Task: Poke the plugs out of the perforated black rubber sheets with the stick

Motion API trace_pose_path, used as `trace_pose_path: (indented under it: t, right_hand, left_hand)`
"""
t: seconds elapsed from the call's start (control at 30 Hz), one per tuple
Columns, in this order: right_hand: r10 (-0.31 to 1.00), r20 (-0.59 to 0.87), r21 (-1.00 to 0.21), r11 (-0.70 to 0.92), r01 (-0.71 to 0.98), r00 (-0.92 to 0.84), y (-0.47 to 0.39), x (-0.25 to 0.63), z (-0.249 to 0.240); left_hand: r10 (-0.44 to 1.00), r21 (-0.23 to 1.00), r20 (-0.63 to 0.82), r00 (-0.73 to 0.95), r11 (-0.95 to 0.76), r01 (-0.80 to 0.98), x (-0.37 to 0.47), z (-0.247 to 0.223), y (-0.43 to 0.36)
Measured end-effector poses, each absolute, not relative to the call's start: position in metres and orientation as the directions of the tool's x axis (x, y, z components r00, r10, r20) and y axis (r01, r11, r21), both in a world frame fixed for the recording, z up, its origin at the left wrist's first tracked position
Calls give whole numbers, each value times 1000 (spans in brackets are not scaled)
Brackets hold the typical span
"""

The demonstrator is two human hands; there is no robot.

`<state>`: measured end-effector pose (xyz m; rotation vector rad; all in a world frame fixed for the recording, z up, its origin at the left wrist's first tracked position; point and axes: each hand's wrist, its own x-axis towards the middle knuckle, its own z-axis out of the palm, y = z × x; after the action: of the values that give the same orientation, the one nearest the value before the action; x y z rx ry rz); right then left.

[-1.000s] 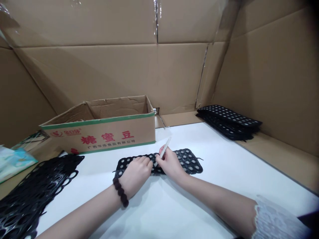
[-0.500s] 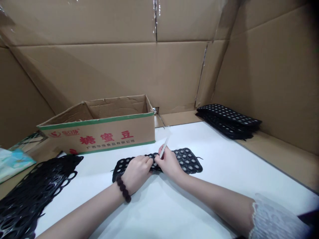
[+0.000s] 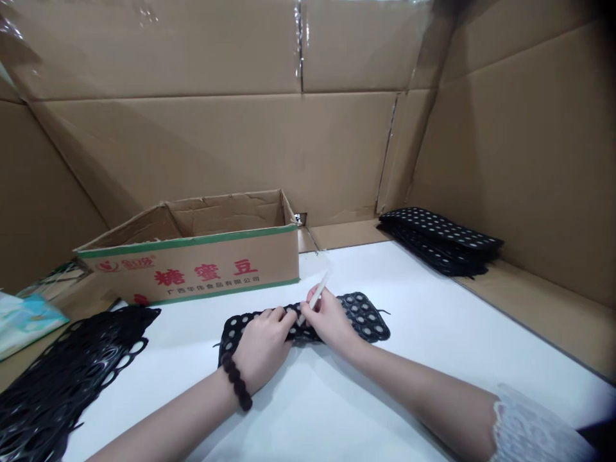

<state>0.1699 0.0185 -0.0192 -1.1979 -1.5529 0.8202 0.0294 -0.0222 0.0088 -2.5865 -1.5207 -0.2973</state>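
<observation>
A black sheet with rows of round pale dots [image 3: 368,317] lies on the white table in front of me. My left hand [image 3: 266,340], with a dark beaded bracelet at its wrist, grips the sheet's near middle, fingers bent over it. In my right hand [image 3: 332,319] is a slim white pen-like tool [image 3: 319,290], tilted, its upper end pointing up and away. The tool's lower tip comes down at the sheet between my two hands, where fingers partly hide the contact. Thin black strands stick out from both ends of the sheet.
An open cardboard box [image 3: 192,269] with red lettering stands behind the sheet. Black webbing full of round holes [image 3: 72,378] is heaped at left, near a plastic packet [image 3: 31,321]. Stacked dotted black sheets [image 3: 440,240] lie at back right. Cardboard walls [image 3: 231,141] surround the table.
The view has tilted slightly, so things sit a little lower. The white tool leans more to the right. Both hands stay at the middle of the sheet.
</observation>
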Motion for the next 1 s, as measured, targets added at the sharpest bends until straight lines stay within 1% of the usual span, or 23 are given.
trace_pose_path:
  t: [0.1, 0.2, 0.27, 0.4, 0.53, 0.63, 0.77, 0.9, 1.0]
  right_hand:
    - [961, 276, -932, 267, 244, 3, 22, 170, -11]
    - [968, 247, -937, 249, 246, -40, 25, 169, -7]
    - [976, 209, -947, 216, 237, -56, 25, 168, -8]
    - [985, 173, -968, 173, 181, -15, 23, 166, -14]
    - [979, 205, -968, 203, 146, -2, 24, 163, -17]
    - [974, 225, -960, 223, 169, -5, 26, 161, -19]
    - [982, 190, -961, 183, 208, 16, 29, 160, -23]
    - [982, 186, -956, 175, 236, 23, 30, 161, -24]
    - [982, 184, -955, 172, 244, 28, 30, 160, -24]
  left_hand:
    - [873, 69, 245, 421, -449, 891, 30, 7, -26]
    - [883, 152, 281, 376, -428, 891, 32, 4, -30]
    - [885, 170, 304, 354, -416, 893, 34, 2, -32]
    - [879, 106, 340, 335, -390, 915, 33, -2, -30]
    - [917, 87, 256, 306, -337, 938, 29, -3, -21]
    - [919, 41, 220, 327, -344, 938, 28, 1, -17]
    - [911, -35, 173, 373, -373, 927, 29, 7, -15]
    - [886, -110, 200, 417, -403, 909, 30, 7, -12]
    - [873, -133, 211, 440, -420, 898, 30, 4, -9]
